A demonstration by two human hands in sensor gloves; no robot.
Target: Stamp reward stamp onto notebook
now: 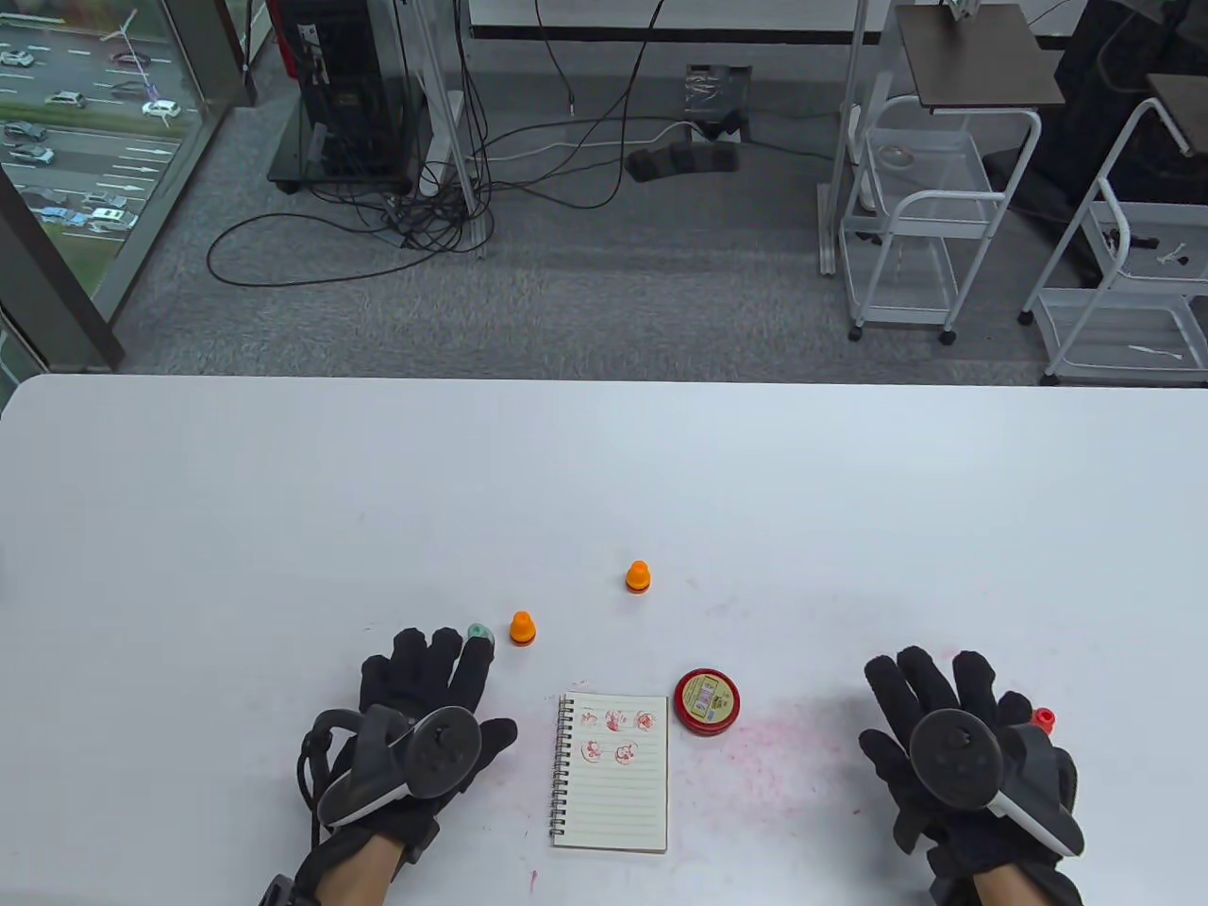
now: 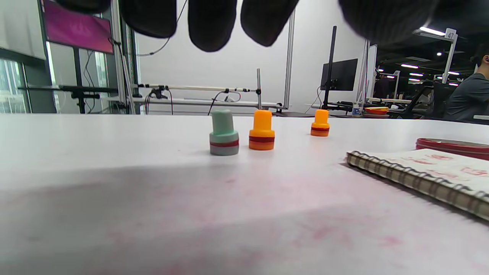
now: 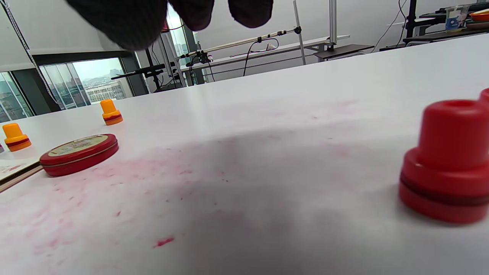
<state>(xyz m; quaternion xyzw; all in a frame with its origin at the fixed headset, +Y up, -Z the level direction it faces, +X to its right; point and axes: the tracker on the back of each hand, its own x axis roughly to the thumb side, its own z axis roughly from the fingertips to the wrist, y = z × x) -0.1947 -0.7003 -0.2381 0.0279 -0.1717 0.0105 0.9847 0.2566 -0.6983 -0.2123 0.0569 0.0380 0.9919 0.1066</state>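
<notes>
On the table (image 1: pixel 604 453) both hands are flat and holding nothing, left hand (image 1: pixel 415 727) by the green stamp (image 1: pixel 480 631), right hand (image 1: pixel 953 746) next to a red stamp (image 1: pixel 1042 720). Notebook (image 1: pixel 612 774) sits between them, with the closed ink tin (image 1: pixel 707 701) just beside it. Looks like nothing's started yet, so next up is probably grabbing a stamp and opening the tin.

table (image 1: pixel 604 472): smooth white top with a soft sheen, smeared with pink ink
notebook (image 1: pixel 612 774): matt cream lined paper, metal spiral wire binding
ink pad tin (image 1: pixel 707 702): glossy red case, looked like metal, printed label on lid
orange stamps (image 2: pixel 261 130): smooth matt plastic
green stamp (image 2: pixel 224 133): matt plastic
red stamp (image 3: pixel 447 160): smooth plastic, slight shine
gloves (image 1: pixel 429 689): black knitted cloth, matt
</notes>
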